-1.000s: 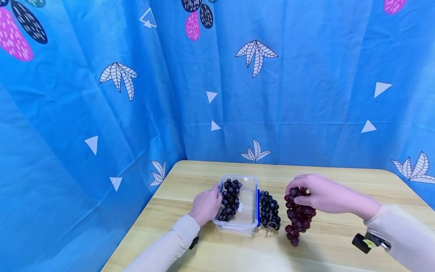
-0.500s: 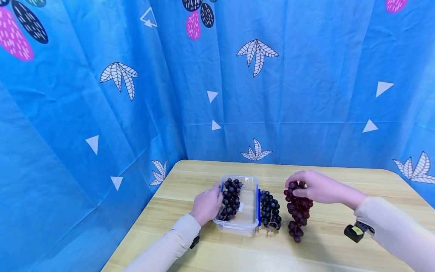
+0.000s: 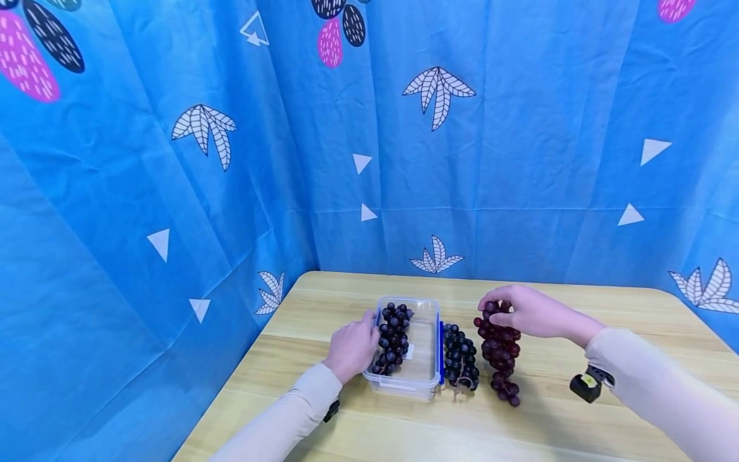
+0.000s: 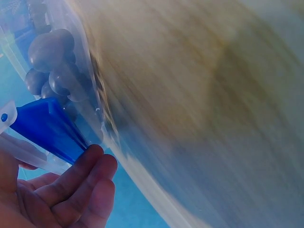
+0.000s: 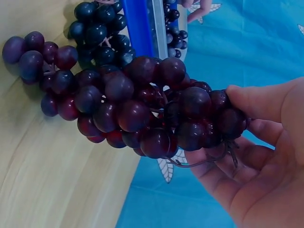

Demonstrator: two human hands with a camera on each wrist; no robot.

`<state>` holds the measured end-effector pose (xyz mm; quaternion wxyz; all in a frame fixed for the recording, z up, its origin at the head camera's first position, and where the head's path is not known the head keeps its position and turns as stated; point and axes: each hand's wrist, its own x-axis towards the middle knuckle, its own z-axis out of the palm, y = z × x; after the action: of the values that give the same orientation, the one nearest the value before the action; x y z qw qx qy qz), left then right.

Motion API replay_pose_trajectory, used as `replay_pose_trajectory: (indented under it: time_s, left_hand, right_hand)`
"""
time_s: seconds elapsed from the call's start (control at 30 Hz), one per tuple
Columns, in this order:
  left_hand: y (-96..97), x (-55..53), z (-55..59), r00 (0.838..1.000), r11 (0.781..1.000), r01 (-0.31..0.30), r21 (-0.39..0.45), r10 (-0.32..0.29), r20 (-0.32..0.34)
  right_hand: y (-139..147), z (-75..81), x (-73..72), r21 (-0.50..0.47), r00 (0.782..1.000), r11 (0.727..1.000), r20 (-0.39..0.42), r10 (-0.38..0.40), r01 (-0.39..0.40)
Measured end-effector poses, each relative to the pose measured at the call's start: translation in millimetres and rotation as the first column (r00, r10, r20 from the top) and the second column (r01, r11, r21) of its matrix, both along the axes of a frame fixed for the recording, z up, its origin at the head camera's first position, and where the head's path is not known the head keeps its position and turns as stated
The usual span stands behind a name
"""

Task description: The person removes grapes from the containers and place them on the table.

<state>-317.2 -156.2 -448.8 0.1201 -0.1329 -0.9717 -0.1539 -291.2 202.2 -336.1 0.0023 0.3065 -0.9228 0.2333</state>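
Observation:
My right hand point(image 3: 534, 312) pinches the top of a bunch of dark red grapes point(image 3: 501, 351), which hangs down over the table. In the right wrist view, the thumb presses on the top grapes and the stem point(image 5: 230, 151) shows by the fingers. At its left side, a clear plastic food container point(image 3: 425, 333) is gripped by my left hand point(image 3: 352, 348). The left wrist view shows the fingers at a blue side flap point(image 4: 50, 127) of the container. Inside, along the left wall, lies a bunch of black grapes point(image 3: 394, 340).
A second bunch of black grapes point(image 3: 460, 359) lies on the table just right of the container, beside its right blue flap point(image 3: 441, 353). The wooden table point(image 3: 583, 385) stands against a blue patterned curtain point(image 3: 519, 160) at the back and left.
My right hand has moved left and slightly up with the red grapes, closer to the black bunch on the table. The left hand and container have stayed in place.

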Motion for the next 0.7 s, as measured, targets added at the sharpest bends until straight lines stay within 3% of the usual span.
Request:
replay_pose_trajectory:
  time_s: [0.7]
  left_hand:
    - [-0.2,0.6,-0.2,1.0,1.0,0.007,0.004,-0.007,-0.017]
  right_hand:
    - [-3.3,-35.0,-38.4,-0.047,0.998,0.997,0.017,-0.066,0.067]
